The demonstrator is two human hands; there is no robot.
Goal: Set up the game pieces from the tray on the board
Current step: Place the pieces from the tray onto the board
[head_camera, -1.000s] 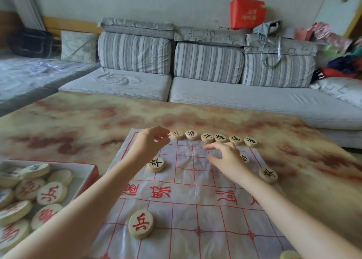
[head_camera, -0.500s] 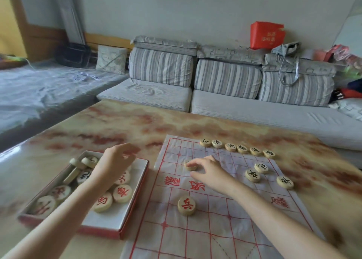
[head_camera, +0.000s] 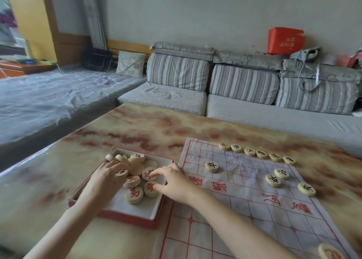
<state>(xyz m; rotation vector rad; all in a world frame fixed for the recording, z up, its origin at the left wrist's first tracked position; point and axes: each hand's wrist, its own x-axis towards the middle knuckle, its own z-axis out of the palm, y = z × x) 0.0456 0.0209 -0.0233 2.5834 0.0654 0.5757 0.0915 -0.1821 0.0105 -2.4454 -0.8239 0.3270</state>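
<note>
A: Head view: how do the xiangqi pieces (head_camera: 134, 194) look?

B: Round, pale wooden discs with red or black characters on top. A heap lies in the tray (head_camera: 125, 217), just beside the board's (head_camera: 244, 200) left edge. Six black ones line its far edge, and four sit further in.

A: What has changed?

B: Half a second ago the right hand (head_camera: 174, 182) touched a disc on the board. Now it is over the tray, fingers spread, tips on red-marked discs. Whether it grips one, I cannot tell. The left hand (head_camera: 105, 178) has dropped, fingers flat on the heap.

A: Materials?

B: Creased paper board with a red grid, red-walled tray, glossy marbled table (head_camera: 137, 129).
</note>
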